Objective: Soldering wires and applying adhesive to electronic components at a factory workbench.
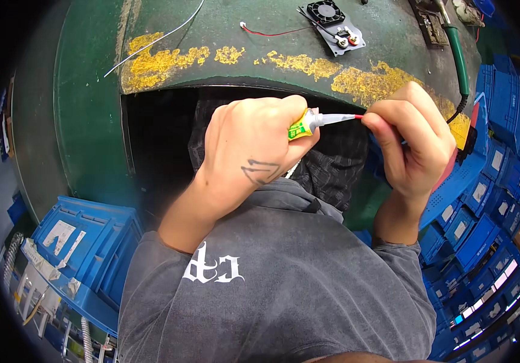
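Observation:
My left hand (242,139) is closed around a small yellow and green glue tube (299,129), most of which the fingers hide. From the tube a translucent tapered nozzle (334,118) points to the right, above my lap. At its end, the thumb and forefinger of my right hand (414,136) pinch a small red tip (359,116), which looks like the nozzle's cap. Beyond my hands, on the green bench, lies a grey plate (351,36) bearing a black fan (326,12) and two red-topped terminals.
A soldering iron with a green handle (455,51) rests at the bench's right edge. A red wire (272,34) and a pale wire (157,42) lie on the worn green bench (211,30). Blue bins (477,236) stand at right; a blue crate (91,227) is at left.

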A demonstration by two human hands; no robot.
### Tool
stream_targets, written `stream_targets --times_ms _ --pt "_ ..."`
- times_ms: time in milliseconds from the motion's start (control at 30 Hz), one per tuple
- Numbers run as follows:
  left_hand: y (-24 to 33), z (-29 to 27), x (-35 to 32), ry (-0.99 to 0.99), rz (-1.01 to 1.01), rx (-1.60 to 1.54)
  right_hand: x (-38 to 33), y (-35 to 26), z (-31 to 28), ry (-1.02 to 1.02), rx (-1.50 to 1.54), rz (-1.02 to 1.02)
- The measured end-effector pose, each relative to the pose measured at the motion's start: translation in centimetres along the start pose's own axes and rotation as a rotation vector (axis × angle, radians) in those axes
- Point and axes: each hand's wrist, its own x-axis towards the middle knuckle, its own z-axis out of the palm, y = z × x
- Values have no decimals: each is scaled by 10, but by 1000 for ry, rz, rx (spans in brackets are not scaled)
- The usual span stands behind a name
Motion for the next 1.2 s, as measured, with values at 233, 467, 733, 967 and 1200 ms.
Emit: stream_targets --times_ms 233,467,733,967,1200 --pt "0 0 2 9 -5 5 2 3 3 29 85 -32" --pt "-1 0 1 -24 -11 12 8 10 4 59 -16 -227" --pt "-2 0 2 -58 -41 -31 3 12 9 88 48 -155" --pt "-3 0 2 -71 -36 -84 -4 16 13 108 156 -76" --pt "-3 1 2 -68 -43 -97 -7 17 14 131 184 -36"
